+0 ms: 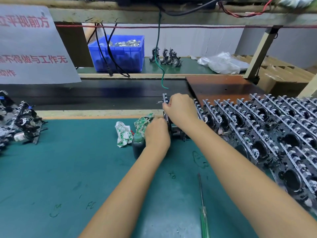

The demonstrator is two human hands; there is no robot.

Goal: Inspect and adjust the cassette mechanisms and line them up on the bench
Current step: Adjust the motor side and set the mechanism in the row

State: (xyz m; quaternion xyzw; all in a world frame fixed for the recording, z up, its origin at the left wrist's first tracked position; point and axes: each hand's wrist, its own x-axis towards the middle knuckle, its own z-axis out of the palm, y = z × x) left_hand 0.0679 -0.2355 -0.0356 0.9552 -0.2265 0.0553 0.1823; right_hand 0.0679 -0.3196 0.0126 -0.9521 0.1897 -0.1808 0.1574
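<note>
One cassette mechanism (pixel 165 107) stands on edge at the far side of the green mat (pixel 68 169), held between both hands. My right hand (pixel 180 107) grips its upper part, fingers curled over the notched metal strip. My left hand (pixel 157 131) grips its lower part from the left. Most of the mechanism is hidden behind the hands. To the right, several mechanisms (pixel 267 127) stand on edge in tight rows. A loose pile of mechanisms (pixel 18 121) lies at the far left.
A dark green bottle (pixel 138 143) and crumpled printed paper (pixel 123 133) sit just left of my left hand. A green-handled screwdriver (pixel 203 208) lies on the near mat. Behind run a dark belt (pixel 103 97), a brown board (pixel 221 86) and a blue bin (pixel 120 54).
</note>
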